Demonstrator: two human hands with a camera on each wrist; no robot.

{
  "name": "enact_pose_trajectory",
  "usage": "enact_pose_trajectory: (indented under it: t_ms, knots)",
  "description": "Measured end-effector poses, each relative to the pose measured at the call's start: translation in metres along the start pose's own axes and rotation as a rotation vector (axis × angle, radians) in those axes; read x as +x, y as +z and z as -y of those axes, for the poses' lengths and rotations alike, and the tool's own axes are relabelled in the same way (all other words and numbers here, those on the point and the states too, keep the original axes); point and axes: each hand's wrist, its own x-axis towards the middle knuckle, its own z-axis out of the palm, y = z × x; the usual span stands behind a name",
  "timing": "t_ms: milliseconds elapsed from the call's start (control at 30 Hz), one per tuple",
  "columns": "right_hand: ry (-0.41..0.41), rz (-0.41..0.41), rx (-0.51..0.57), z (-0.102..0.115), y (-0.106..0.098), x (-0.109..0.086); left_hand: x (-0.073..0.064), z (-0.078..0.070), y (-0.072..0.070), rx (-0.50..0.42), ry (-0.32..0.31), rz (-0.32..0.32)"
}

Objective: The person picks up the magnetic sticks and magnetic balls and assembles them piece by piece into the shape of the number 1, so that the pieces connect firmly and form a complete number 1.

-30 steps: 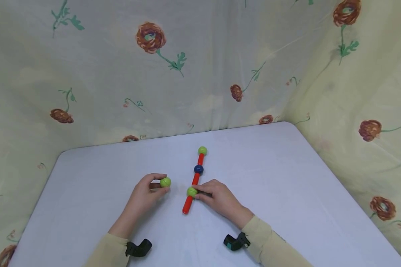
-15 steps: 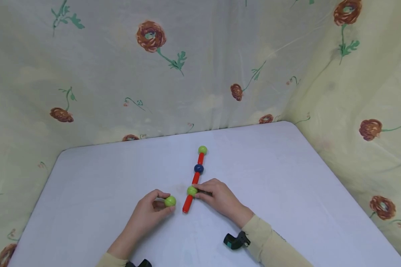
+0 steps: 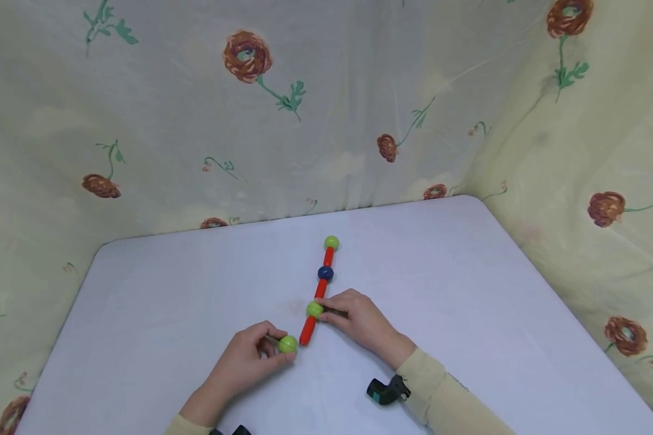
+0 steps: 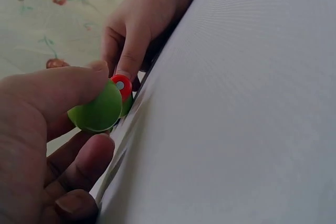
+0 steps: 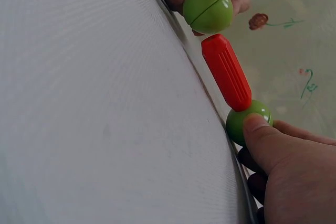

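My left hand pinches a loose green ball between thumb and fingers. That ball sits by the near end of a red rod, with a narrow gap in the right wrist view. In the left wrist view the rod's end face has a small silvery disc. My right hand grips another green ball, to which this rod is joined. Beyond it the straight chain runs on: a red rod, a dark blue ball, a red rod and a green end ball.
The chain lies along the middle of a white table. A flower-printed cloth hangs behind and at the sides. Dark wrist cameras sit at both cuffs, the right camera being fully visible.
My left hand has brought its green ball nearer to me and rightward, up to the red rod's near end. The right hand keeps its grip, and the chain has stayed put.
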Motion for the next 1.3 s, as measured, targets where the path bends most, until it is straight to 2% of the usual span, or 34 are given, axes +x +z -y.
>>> enact_pose_trajectory:
  t_ms: [300,667,933,1300]
  knots:
    - [-0.025,-0.012,0.002,0.0,-0.001,0.0,-0.002,-0.001,-0.001,0.072,0.03,0.047]
    - [-0.057,-0.042,-0.004,-0.002,0.001,0.001,-0.003,-0.002,0.006,0.121,0.126,0.042]
    - [-0.03,-0.028,0.003,-0.001,0.001,0.002,-0.004,-0.005,0.01,0.167,0.134,0.034]
    - [-0.042,-0.047,-0.001,0.0,0.001,0.001,-0.004,-0.008,0.013,0.182,0.18,0.023]
